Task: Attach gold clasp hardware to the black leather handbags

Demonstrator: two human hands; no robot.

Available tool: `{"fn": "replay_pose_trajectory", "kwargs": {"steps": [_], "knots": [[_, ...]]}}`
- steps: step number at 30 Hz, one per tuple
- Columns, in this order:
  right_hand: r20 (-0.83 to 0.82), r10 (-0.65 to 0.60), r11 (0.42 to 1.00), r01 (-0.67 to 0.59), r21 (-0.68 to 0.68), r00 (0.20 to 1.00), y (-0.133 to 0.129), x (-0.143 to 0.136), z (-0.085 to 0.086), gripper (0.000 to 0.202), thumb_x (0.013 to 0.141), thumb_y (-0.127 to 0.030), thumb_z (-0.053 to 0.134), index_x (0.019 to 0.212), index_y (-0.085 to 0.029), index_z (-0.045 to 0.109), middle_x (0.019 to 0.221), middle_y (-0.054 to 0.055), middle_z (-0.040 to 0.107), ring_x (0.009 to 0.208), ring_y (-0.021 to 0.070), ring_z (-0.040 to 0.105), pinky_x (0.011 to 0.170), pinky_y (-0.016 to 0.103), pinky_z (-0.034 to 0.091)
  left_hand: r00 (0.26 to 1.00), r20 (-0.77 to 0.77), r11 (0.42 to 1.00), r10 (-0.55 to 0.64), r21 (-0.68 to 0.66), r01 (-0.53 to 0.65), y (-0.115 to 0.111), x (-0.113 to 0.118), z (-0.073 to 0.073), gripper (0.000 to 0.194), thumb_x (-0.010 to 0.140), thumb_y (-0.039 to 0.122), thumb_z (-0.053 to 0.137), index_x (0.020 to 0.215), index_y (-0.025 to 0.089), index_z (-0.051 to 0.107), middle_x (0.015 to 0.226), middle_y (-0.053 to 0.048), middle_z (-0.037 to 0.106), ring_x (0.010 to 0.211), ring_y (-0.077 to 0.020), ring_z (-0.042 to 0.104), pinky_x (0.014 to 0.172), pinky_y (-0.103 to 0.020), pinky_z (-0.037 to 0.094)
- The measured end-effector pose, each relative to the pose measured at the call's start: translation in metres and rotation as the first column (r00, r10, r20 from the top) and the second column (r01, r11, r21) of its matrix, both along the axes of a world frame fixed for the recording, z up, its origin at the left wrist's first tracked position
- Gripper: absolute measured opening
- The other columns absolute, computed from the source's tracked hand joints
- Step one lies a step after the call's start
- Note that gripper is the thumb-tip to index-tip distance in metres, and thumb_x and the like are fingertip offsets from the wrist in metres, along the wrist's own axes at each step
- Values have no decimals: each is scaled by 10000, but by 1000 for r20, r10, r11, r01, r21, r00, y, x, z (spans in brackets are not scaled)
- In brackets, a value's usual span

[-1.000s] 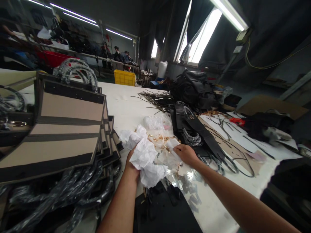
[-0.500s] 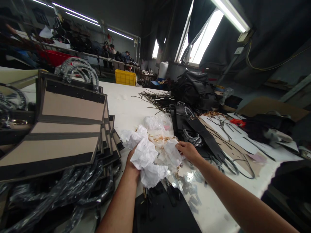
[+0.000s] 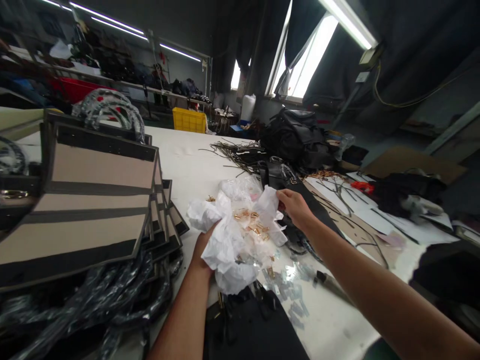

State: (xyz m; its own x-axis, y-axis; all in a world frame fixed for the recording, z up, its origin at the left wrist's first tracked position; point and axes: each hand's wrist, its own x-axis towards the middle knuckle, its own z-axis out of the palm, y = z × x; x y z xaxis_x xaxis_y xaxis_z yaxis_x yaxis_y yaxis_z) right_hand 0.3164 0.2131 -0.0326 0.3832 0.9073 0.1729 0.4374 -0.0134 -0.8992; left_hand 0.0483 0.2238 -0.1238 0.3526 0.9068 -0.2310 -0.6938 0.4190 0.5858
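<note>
A crumpled sheet of white tissue paper (image 3: 228,245) is spread between both my hands above the white table (image 3: 187,160). Small gold metal fittings (image 3: 249,220) lie in its hollow. My left hand (image 3: 200,247) grips the paper's near left side from below. My right hand (image 3: 296,206) pinches the paper's far right corner and holds it lifted. A clear plastic bag (image 3: 240,187) lies just behind the paper.
A stack of beige bags with black trim (image 3: 93,200) and plastic-wrapped handles (image 3: 112,107) fills the left. A black bag (image 3: 251,330) lies at the near edge. Black straps (image 3: 300,192), a black bag pile (image 3: 296,137) and paper patterns (image 3: 360,205) lie to the right. Small clear packets (image 3: 288,285) are scattered nearby.
My right hand has raised the paper's right corner up and away, so the sheet opened and the gold fittings now show in it. My left hand kept its grip.
</note>
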Motion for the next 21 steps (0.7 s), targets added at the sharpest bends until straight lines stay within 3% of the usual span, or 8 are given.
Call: {"fn": "replay_pose_trajectory", "kwargs": {"steps": [5,12,15,21], "knots": [[-31,4,999,-3,51,1000,8,-9,1,395,785,-592,665,801,-197,662,639,-33,565,595,135,476,566,247,385,999,-29,997,-24,72,26,-14,2,10,520,622,274,942,1077,125,739,914,-109,810,918,-332,781,849,-400,628],[-107,48,994,-38,100,993,10,-14,11,435,811,-630,637,870,-200,664,661,-30,604,607,142,528,583,251,438,998,-59,995,-3,98,8,-17,3,19,628,598,296,950,1158,119,727,909,-101,812,904,-327,786,837,-399,629],[-113,50,993,-38,111,992,14,-9,17,382,783,-573,695,835,-195,672,607,-35,578,594,145,526,576,253,448,995,-84,994,48,105,-39,-22,2,33,658,584,307,958,1179,146,728,915,-81,812,955,-326,778,862,-394,628],[-206,79,992,-56,115,975,20,3,17,305,825,-501,619,805,-197,639,659,-13,618,598,149,567,589,270,500,950,-252,964,184,234,-125,-35,11,72,460,548,379,967,927,194,785,898,-52,808,1110,-341,730,950,-372,604]]}}
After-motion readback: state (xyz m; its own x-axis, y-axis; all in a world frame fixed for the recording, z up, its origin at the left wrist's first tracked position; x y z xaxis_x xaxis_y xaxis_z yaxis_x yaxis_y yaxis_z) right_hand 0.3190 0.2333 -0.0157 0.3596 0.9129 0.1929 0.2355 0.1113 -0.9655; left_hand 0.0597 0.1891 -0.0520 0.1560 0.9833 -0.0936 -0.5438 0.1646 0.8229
